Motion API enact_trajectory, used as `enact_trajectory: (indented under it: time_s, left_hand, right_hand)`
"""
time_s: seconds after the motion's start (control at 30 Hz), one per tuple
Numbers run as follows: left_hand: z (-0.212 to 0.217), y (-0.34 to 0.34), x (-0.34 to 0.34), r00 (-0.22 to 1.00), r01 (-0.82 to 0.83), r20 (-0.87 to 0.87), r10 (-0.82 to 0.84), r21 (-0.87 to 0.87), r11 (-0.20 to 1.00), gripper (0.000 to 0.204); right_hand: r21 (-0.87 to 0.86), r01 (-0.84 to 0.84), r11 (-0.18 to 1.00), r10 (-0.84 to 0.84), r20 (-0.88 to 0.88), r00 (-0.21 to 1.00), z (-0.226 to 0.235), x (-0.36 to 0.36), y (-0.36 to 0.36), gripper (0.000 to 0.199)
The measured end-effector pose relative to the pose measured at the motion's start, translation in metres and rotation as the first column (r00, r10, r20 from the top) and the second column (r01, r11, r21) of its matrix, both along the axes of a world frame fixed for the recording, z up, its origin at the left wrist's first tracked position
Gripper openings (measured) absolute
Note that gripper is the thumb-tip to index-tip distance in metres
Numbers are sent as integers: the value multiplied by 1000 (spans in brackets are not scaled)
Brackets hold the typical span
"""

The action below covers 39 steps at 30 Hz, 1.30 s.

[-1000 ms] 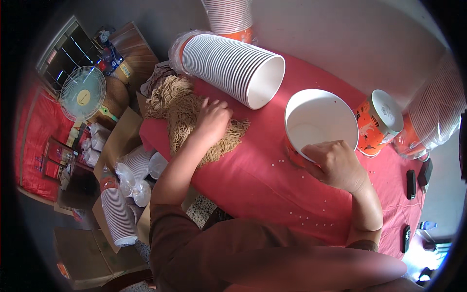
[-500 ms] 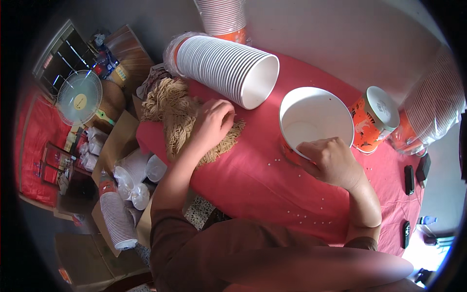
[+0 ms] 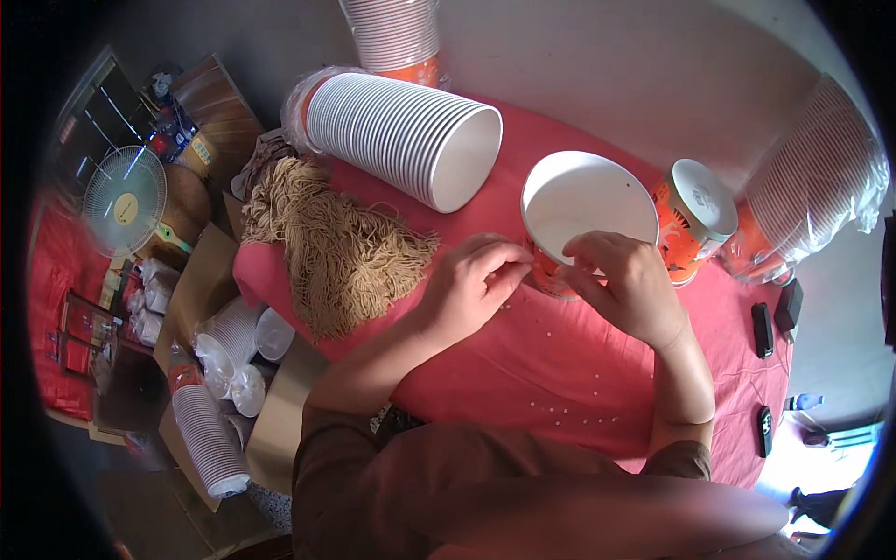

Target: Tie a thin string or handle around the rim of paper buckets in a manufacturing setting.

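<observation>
A large white-lined paper bucket (image 3: pixel 583 191) with an orange outside stands open on the red cloth. My right hand (image 3: pixel 635 289) is at its near rim, fingers curled and thumb bent toward them. Whatever those fingers hold, if anything, is too small to make out. My left hand (image 3: pixel 476 285) is in front of the bucket's left side, thumb and fingertips pinched together. Anything in that pinch is hidden. Left of this hand lies a bundle of tan strings (image 3: pixel 345 257), untouched. Small white beads (image 3: pixel 560 408) are scattered on the cloth near me.
A long stack of nested white buckets (image 3: pixel 401 135) lies behind the strings. Right of the open bucket stands an upturned orange one (image 3: pixel 695 215), beside a plastic-wrapped stack (image 3: pixel 803 187). Black devices (image 3: pixel 763 329) rest at the right edge. A cardboard box (image 3: pixel 289 411) with wrapped cups is at lower left.
My left hand has left the string bundle and moved right, toward the bucket, now pinched. My right hand stays by the bucket's near rim, its fingers shifted. The whole view has shifted slightly.
</observation>
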State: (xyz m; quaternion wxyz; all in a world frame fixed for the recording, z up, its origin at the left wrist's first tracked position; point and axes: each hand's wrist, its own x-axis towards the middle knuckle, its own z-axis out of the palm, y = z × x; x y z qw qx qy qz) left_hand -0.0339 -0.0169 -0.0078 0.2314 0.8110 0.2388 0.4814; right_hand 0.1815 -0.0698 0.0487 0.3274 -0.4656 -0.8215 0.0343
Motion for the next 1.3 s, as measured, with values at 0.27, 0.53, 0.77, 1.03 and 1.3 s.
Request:
enact_trajectory:
  time_s: [0.27, 0.53, 0.77, 1.03, 1.3]
  left_hand:
    - [-12, 7, 11, 999, -1, 36, 2, -27, 1000, 24]
    - [-13, 8, 14, 994, -3, 110, 6, -34, 999, 29]
    - [-15, 11, 15, 995, -3, 99, 4, -10, 1000, 25]
    - [-15, 13, 18, 995, -43, 91, 37, 59, 997, 24]
    - [-14, 16, 17, 996, -57, 74, 51, 89, 994, 30]
  right_hand:
    - [33, 0, 999, 1, -43, 999, 0, 6, 7, 8]
    - [-58, 25, 998, -25, -5, 1000, 4, 3, 15, 7]
    - [-213, -31, 976, 33, 3, 999, 4, 8, 33, 11]
    - [-398, -139, 907, 142, -22, 990, 4, 3, 53, 14]
    - [-307, -76, 949, 84, 12, 996, 1, 6, 52, 9]
